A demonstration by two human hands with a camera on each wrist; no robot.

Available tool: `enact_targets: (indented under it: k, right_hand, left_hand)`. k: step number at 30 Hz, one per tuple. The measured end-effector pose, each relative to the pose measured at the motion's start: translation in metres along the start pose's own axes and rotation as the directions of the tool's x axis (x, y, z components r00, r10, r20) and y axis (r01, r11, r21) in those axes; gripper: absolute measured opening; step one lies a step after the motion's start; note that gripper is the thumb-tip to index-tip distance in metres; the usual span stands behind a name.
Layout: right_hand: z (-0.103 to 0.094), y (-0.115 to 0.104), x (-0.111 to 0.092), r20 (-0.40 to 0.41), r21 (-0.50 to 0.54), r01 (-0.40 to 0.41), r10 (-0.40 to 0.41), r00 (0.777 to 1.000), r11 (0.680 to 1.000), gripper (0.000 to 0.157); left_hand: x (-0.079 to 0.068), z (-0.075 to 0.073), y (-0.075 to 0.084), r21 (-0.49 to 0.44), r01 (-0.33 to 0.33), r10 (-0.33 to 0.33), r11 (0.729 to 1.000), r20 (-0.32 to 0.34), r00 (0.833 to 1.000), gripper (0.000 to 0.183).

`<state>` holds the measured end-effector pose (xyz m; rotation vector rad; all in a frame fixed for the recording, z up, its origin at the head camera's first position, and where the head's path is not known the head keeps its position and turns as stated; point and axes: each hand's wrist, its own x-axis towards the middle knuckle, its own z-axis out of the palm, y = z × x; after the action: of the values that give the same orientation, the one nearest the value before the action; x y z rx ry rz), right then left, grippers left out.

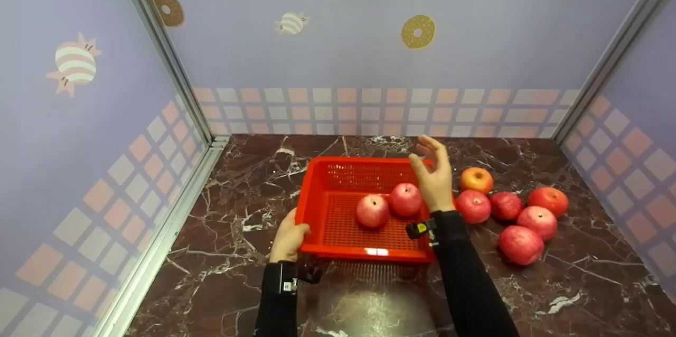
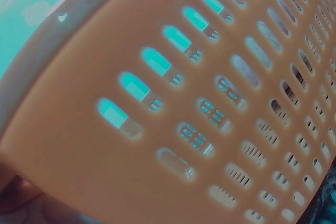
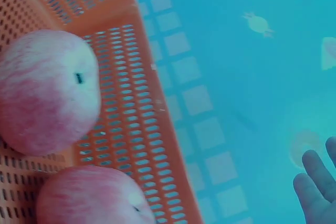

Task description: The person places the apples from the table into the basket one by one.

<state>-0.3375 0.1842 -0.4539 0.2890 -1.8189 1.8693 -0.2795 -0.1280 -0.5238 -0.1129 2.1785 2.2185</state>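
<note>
A red plastic basket with slotted walls stands on the dark marbled table, and two pink-red apples lie on its floor. One apple is near the middle; the other apple touches or nearly touches it on the right. My left hand grips the basket's left rim, thumb over the edge. Its wrist view is filled by the slotted basket wall. Over the basket's right side my right hand is raised with fingers spread and nothing held, hiding part of the right rim. Its fingertips show in the right wrist view.
Several more apples lie on the table right of the basket, among them a yellow-orange apple at the back and a red apple at the front. Patterned panels enclose the table at the back and both sides.
</note>
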Motion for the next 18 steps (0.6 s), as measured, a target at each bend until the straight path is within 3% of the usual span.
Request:
enact_targets:
  k: [10, 14, 18]
  right_hand:
    - [-0.038, -0.018, -0.019, -0.19, 0.099, 0.081, -0.061, 0.98, 0.992, 0.057]
    - [-0.06, -0.024, -0.029, -0.29, 0.118, 0.13, -0.091, 0.953, 0.984, 0.054]
    - [-0.086, -0.026, -0.043, -0.39, 0.097, 0.099, -0.054, 0.919, 0.99, 0.048]
  left_hand:
    - [0.001, 0.0, 0.001, 0.005, 0.013, -0.013, 1.0, -0.004, 1.0, 0.077]
    - [0.003, -0.001, 0.0, 0.007, 0.003, -0.003, 1.0, -0.007, 1.0, 0.074]
    - [0.002, 0.0, -0.001, 0.011, 0.013, -0.013, 1.0, -0.004, 1.0, 0.075]
